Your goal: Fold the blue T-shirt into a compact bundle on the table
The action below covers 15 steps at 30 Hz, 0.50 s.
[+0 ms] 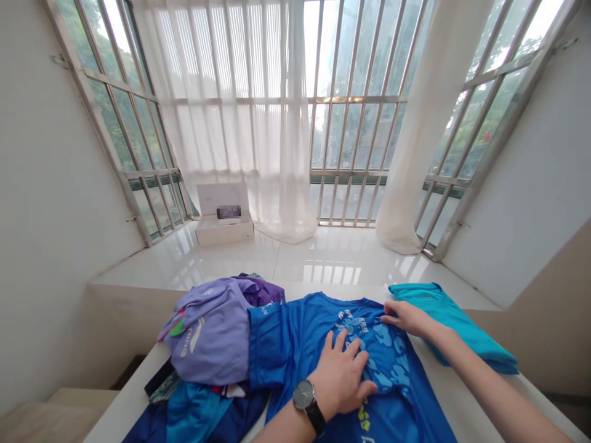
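A blue printed T-shirt (305,344) lies spread in front of me, its right side folded inward so a patterned part rests on top. My left hand (341,372), with a black-strapped watch (305,397) on the wrist, lies flat on the shirt's middle, fingers spread. At the shirt's upper right edge, my right hand (406,317) pinches the fabric between thumb and fingers. Just beyond that hand is a folded turquoise garment (462,329). Left of the shirt, touching its sleeve, is a heap of clothes with a lavender shirt (217,332) on top.
The clothes rest on a white table (111,409) against a glossy white window ledge (295,261). An open white box (226,231) stands on the ledge at the back left. Sheer curtains (281,154) hang before barred windows. Something beige (46,418) shows at the lower left.
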Each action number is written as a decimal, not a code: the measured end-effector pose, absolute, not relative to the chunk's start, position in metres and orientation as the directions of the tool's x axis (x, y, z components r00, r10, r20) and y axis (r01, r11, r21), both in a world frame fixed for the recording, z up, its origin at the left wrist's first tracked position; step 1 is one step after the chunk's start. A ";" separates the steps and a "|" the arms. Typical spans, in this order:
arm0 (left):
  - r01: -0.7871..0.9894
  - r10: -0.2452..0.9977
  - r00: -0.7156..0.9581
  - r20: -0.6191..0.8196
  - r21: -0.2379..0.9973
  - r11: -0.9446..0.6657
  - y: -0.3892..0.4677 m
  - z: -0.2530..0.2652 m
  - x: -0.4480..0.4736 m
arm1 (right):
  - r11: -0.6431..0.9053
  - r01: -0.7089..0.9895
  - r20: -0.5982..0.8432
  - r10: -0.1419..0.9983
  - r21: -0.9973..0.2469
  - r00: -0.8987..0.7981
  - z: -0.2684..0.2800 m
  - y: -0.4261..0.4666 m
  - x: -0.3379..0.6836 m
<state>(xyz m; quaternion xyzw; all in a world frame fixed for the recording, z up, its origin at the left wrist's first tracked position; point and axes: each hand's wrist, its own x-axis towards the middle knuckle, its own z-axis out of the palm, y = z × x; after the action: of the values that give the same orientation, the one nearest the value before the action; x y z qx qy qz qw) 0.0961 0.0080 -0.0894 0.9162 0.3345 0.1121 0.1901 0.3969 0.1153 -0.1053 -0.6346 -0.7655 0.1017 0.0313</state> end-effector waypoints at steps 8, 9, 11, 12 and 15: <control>0.629 0.689 0.720 0.085 0.340 -0.700 0.003 -0.080 0.091 | 0.146 0.985 -0.037 0.988 -0.097 -0.150 -0.106 0.109 0.383; 0.640 0.697 0.710 0.100 0.320 -0.699 0.004 -0.081 0.093 | 0.155 0.984 -0.035 0.987 -0.091 -0.158 -0.104 0.109 0.383; 0.661 0.710 0.692 0.129 0.283 -0.695 0.007 -0.083 0.098 | 0.172 0.982 -0.031 0.984 -0.077 -0.175 -0.101 0.109 0.382; 0.668 0.714 0.685 0.142 0.269 -0.694 0.008 -0.085 0.100 | 0.182 0.981 -0.025 0.983 -0.069 -0.184 -0.099 0.109 0.382; 0.659 0.702 0.686 0.190 0.248 -0.710 0.009 -0.088 0.103 | 0.212 0.976 0.005 0.977 -0.045 -0.212 -0.095 0.108 0.381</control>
<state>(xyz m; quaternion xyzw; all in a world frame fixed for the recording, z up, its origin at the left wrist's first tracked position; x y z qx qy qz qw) 0.1025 0.0095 -0.0882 0.9146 0.3720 0.1367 0.0801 0.3807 0.1081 -0.0950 -0.6274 -0.7783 0.0159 0.0161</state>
